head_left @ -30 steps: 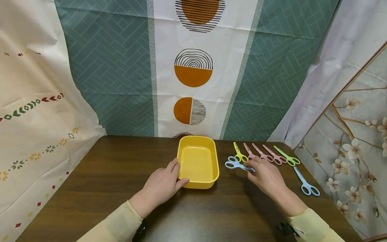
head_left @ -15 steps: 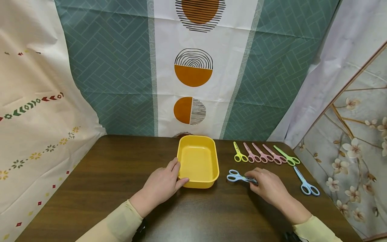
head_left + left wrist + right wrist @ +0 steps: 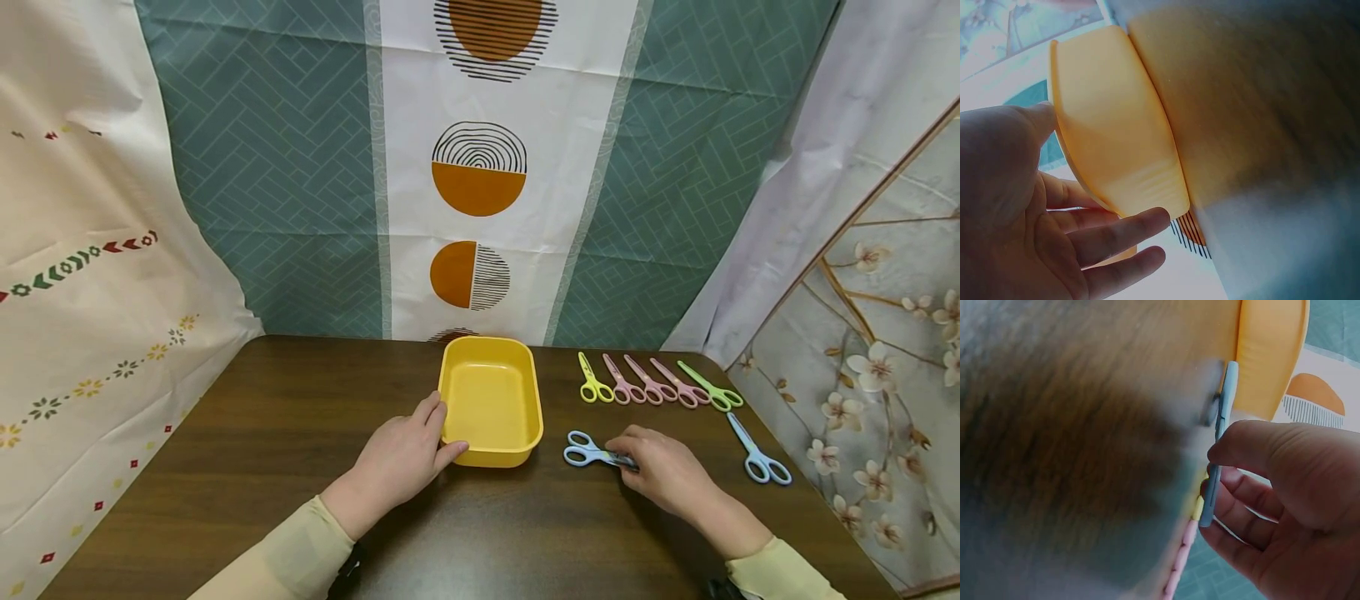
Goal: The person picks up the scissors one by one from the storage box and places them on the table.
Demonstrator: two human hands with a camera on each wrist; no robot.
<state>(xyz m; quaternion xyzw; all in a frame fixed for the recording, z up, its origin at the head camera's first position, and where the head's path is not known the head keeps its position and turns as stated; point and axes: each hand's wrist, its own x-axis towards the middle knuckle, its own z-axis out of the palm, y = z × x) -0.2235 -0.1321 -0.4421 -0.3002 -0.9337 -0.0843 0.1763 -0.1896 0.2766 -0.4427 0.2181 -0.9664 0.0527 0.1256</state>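
Observation:
A yellow plastic bin (image 3: 491, 457) stands upright on the table. My left hand (image 3: 396, 457) holds its near left corner, thumb on the front rim and fingers along the left side; the left wrist view shows the bin's wall (image 3: 1116, 119) between them. To the right, my right hand (image 3: 663, 468) pinches a pair of light blue scissors (image 3: 582, 451) by the blade end, between thumb and fingers. Their handle loops point left toward the bin. In the right wrist view the scissors (image 3: 1225, 403) appear edge-on, low over the table; whether they touch it I cannot tell.
Behind the right hand lies a row of scissors: yellow (image 3: 593, 385), several pink ones (image 3: 651, 387) and green (image 3: 718, 393). Another light blue pair (image 3: 762, 463) lies at the right edge. A patterned curtain (image 3: 322, 208) hangs behind the brown table (image 3: 300, 400).
My right hand has brought the light blue scissors nearer to me, away from the row, and slowed in the last half second. The left hand and the bin have stayed put.

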